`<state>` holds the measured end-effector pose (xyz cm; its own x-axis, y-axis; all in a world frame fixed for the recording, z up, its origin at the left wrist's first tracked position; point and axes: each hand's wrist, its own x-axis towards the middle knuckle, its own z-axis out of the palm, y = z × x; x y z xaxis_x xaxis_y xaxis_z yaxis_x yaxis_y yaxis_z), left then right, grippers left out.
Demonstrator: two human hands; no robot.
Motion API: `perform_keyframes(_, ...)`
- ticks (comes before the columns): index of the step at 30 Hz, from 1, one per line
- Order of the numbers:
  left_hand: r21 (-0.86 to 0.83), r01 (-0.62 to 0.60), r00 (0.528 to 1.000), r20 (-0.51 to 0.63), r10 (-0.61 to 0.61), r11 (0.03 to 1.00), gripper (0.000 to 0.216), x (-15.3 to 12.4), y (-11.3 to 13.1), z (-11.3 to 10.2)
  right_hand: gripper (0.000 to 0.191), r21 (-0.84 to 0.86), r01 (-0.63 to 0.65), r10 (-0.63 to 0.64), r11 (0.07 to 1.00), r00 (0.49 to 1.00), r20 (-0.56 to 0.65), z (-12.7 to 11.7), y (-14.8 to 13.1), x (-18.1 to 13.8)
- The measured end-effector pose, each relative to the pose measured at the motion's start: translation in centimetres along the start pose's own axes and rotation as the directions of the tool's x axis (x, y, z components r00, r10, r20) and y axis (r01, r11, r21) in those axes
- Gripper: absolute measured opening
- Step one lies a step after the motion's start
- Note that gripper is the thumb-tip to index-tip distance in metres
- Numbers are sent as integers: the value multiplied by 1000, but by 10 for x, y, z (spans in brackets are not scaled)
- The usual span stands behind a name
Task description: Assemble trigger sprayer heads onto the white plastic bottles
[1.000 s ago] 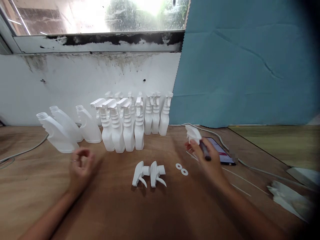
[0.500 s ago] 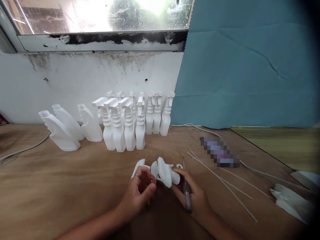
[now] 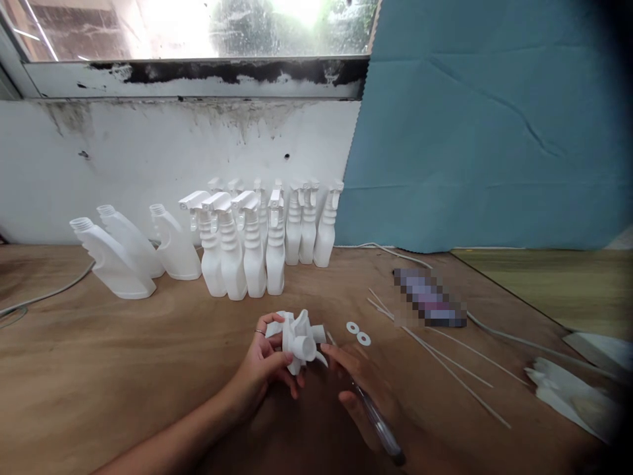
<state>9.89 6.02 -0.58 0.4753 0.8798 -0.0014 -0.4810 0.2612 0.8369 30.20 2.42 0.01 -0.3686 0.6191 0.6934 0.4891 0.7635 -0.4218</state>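
Note:
My left hand is closed around white trigger spray heads; at least two sit bunched together, their round collars facing right. A ring is on one of its fingers. Just right of them, my right hand holds a slim hand tool with a clear handle and thin shaft, like a screwdriver or awl. Its tip is close to the spray heads; whether it touches them I cannot tell. Beyond the right hand, two flat white ring washers lie on the wooden table.
Several white spray bottles with trigger heads stand by the wall. Left of them are three bottles without heads. Thin white tubes, a blurred-out object, a cable and a white plastic bag lie to the right.
The left hand has closed around the spray heads, which have turned. My right hand has moved down and away from them with the tool, and both washers now show on the table.

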Motion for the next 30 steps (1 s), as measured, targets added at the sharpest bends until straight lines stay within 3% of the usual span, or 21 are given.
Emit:
perform_keyframes(7, -46, 19, 999, -36, -21, 999, 62, 0, 1, 1, 39, -30, 67, -69, 997, 996, -55, 2, -5, -1)
perform_keyframes(13, -22, 38, 999, -6, -38, 999, 56, -1, 0, 0, 33, 10, 106, -105, 994, 993, -49, 6, -4, 3)
perform_keyframes(20, 19, 44, 996, 79, -46, 999, 55, -4, -3, -2, 38, -2, 181, -181, 984, 983, -38, 8, -4, 2)
perform_keyframes(30, 136, 108, 993, 34, -113, 985, 50, -3, -4, -4, 34, 164, 81, -88, 983, 996, 36, 5, -7, 0)
